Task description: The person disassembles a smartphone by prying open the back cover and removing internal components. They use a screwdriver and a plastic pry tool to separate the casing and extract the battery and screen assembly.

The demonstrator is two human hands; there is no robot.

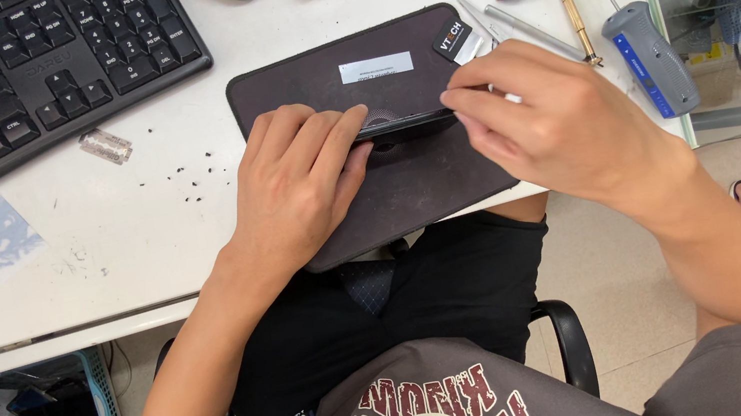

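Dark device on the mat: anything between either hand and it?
Nothing visible. The left hand and right hand both already pinch the dark slim device at its ends, over the dark work mat. Screwdrivers lie off to the right.

Black keyboard (13, 78) — dark brown mat (406, 181)

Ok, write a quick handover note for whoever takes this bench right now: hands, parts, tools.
Left hand and right hand: both pinch the ends of a thin dark device held on edge over the dark work mat.
Loose: small black screws on the white desk, left of the mat.
Tools: brass-handled screwdriver and grey-blue screwdriver to the right.
How far along: cannot tell.
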